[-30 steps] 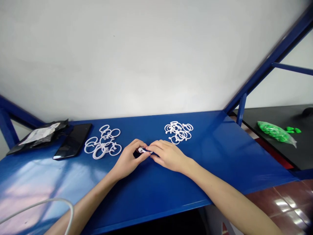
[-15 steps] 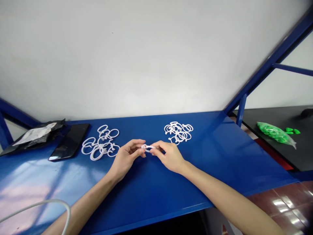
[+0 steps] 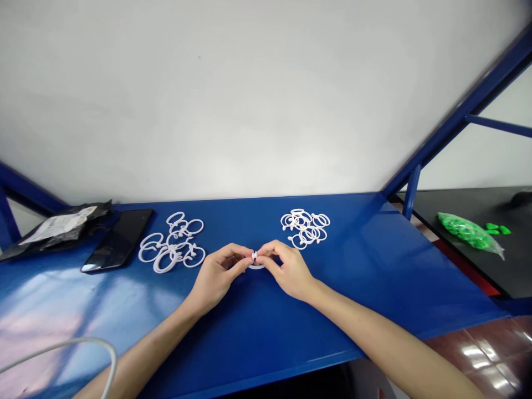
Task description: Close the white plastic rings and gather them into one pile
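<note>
My left hand (image 3: 216, 274) and my right hand (image 3: 286, 269) meet over the middle of the blue table (image 3: 374, 266). Both pinch one small white plastic ring (image 3: 255, 257) between thumb and fingertips, holding it just above the surface. Its two ends touch at the top between my fingers. A spread group of several white rings (image 3: 173, 249) lies to the left of my left hand. A tighter heap of white rings (image 3: 305, 227) lies just behind my right hand.
A black phone (image 3: 118, 241) and a black foil bag (image 3: 58, 228) lie at the far left. A white cable (image 3: 75, 346) loops at the near left. On a black table to the right lies a bag of green parts (image 3: 467, 228). A blue frame post (image 3: 411, 191) stands between.
Both hands lifted the ring off the table half a second ago, then lowered it and turned it so its ends come together. The piles have not moved.
</note>
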A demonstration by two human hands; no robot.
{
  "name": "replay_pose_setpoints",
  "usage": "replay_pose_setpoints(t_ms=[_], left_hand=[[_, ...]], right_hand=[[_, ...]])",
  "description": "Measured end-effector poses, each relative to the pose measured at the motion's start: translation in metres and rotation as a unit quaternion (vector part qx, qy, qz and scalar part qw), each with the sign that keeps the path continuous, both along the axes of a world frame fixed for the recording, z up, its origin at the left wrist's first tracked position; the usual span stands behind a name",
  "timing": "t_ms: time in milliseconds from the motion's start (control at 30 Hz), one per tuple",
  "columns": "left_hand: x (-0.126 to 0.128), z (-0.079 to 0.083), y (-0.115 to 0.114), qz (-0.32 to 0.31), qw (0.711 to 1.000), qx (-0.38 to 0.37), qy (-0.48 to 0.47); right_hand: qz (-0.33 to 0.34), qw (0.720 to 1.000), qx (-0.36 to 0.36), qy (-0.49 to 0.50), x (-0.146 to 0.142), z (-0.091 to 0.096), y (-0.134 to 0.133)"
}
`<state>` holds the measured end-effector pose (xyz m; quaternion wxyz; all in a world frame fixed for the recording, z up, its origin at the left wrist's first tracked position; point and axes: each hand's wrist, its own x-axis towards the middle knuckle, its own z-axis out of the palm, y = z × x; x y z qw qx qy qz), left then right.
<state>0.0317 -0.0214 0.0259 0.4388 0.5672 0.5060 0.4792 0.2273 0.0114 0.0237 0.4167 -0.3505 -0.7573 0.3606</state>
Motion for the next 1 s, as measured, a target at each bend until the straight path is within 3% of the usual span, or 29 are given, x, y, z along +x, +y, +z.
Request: replay_pose_setpoints(t_ms=[200, 467, 700, 767, 833, 900, 933, 1000], left_hand=[[0.001, -0.003, -0.001, 0.005, 0.999, 0.046, 0.017], [-0.003, -0.002, -0.003, -0.03, 0.992, 0.119, 0.04], [-0.004, 0.007, -0.003, -0.063, 0.972, 0.178, 0.138], [-0.011, 0.011, 0.001, -0.034, 0.945, 0.219, 0.242], [-0.024, 0.014, 0.006, 0.062, 0.887, 0.236, 0.392], [-0.04, 0.016, 0.01, 0.163, 0.808, 0.187, 0.534], [-0.048, 0.016, 0.011, 0.182, 0.775, 0.143, 0.588], [-0.062, 0.015, 0.013, 0.163, 0.737, 0.065, 0.652]], right_hand=[[0.003, 0.999, -0.023, 0.031, -0.002, -0.001, -0.002], [0.035, 0.998, 0.043, 0.014, 0.002, 0.006, -0.002], [0.06, 0.988, 0.138, -0.038, 0.007, 0.012, -0.004], [0.031, 0.977, 0.189, -0.094, 0.011, 0.015, 0.004], [-0.041, 0.96, 0.222, -0.169, 0.02, 0.019, 0.016], [-0.147, 0.936, 0.205, -0.244, 0.036, 0.025, 0.031], [-0.197, 0.922, 0.18, -0.281, 0.045, 0.028, 0.039], [-0.282, 0.891, 0.11, -0.338, 0.064, 0.034, 0.053]])
